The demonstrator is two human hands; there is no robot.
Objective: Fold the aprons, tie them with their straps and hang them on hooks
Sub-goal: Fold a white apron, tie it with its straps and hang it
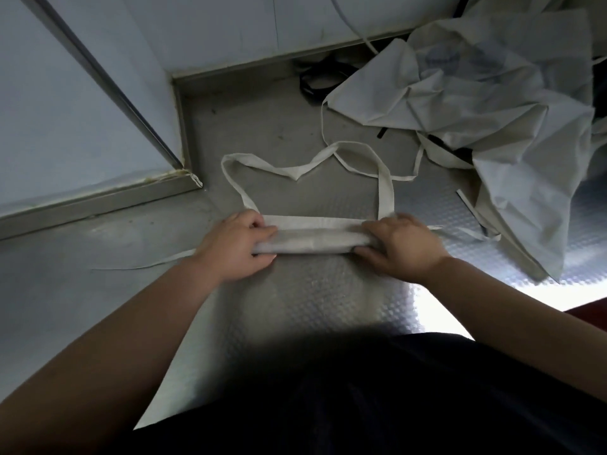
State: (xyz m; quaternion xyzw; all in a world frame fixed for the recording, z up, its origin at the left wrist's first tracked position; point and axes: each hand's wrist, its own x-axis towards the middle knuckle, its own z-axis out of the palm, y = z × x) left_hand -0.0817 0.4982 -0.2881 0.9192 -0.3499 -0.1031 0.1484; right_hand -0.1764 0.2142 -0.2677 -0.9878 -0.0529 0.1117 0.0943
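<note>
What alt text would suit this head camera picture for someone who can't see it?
Two bare hands, left and right, grip the ends of a rolled apron on a metal table. Its neck loop lies beyond, and a crumpled pile of aprons sits to the right.

no readable text, labels, brands or numbers anywhere
</note>
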